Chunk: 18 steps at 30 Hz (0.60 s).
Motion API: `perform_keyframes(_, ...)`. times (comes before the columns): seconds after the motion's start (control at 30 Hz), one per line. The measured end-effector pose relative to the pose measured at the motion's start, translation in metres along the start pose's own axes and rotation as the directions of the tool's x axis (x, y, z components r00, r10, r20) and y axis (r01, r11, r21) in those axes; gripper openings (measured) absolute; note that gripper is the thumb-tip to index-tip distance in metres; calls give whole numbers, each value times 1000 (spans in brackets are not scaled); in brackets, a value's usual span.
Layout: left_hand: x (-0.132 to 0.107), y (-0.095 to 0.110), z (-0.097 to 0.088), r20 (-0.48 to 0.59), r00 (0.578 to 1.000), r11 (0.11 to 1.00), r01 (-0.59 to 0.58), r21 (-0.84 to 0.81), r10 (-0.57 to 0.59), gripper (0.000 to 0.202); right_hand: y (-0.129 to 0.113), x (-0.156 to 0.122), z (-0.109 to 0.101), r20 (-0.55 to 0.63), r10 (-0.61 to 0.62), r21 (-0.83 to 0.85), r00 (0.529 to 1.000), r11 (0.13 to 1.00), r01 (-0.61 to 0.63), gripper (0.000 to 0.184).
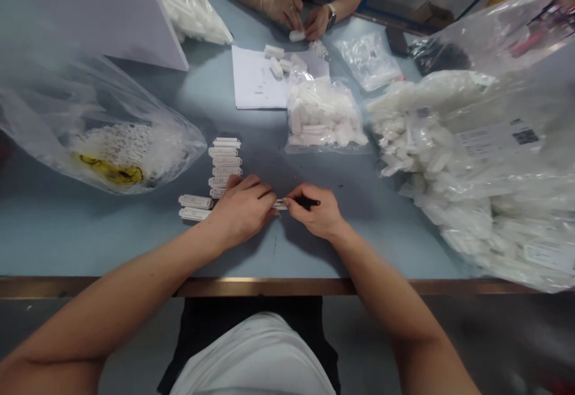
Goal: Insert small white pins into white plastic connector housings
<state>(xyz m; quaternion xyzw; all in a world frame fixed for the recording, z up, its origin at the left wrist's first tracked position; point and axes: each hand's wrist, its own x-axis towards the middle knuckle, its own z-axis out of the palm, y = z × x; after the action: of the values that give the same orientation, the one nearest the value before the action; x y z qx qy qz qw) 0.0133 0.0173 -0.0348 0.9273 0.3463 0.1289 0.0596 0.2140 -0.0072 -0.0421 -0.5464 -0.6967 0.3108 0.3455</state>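
Note:
My left hand [247, 206] is closed over a small white plastic piece [281, 204] on the table, pressing it down. Only the piece's right end, with a row of dark marks or slots, shows past the fingers. My right hand [317, 210] grips a black pen-like tool [309, 202] in a pinch at that end; the tool's tip is hidden. Just beyond my left hand, several slotted white plastic pieces [227, 161] lie in a column. Two more white pieces [195, 207] rest side by side left of my wrist.
Left stands an open clear bag [130, 149] of small white parts. Ahead lies a bag of white pieces [326, 113] beside a paper sheet [258, 86]. Large filled bags [485, 173] crowd the right. Across the table, a co-worker's hands [300, 17] hold a white piece.

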Motion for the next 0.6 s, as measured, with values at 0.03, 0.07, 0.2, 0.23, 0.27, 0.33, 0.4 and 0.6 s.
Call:
perform_keyframes(0.03,0,0,0,-1,1000,1000,0,2,0,17,-1,1,-1,15,-19,-12,1000,1000,20,13)
perform_keyframes(0.07,0,0,0,-3,1000,1000,-1,10,1,17,-3,1,-1,29,-42,-27,999,999,43,14)
perform_keyframes(0.2,-1,0,1,-9,1000,999,-5,43,6,16,-9,3,0,79,-145,-121,986,981,154,18)
perform_keyframes(0.23,-1,0,2,-5,1000,999,-4,44,4,16,-10,3,1,83,-159,-136,984,976,170,19)
perform_keyframes(0.27,-2,0,2,-1,1000,999,-1,41,1,17,-10,3,2,82,-158,-143,984,975,169,19)
perform_keyframes(0.33,-2,0,2,7,1000,999,1,32,-1,17,-8,3,4,58,-96,-119,994,988,102,18)
perform_keyframes(0.4,-1,0,1,9,1000,1000,0,24,0,18,-5,2,5,19,10,-54,1000,999,-8,17)
perform_keyframes(0.6,0,0,-1,10,1000,999,-8,39,8,20,0,0,5,-33,117,50,993,992,-116,16)
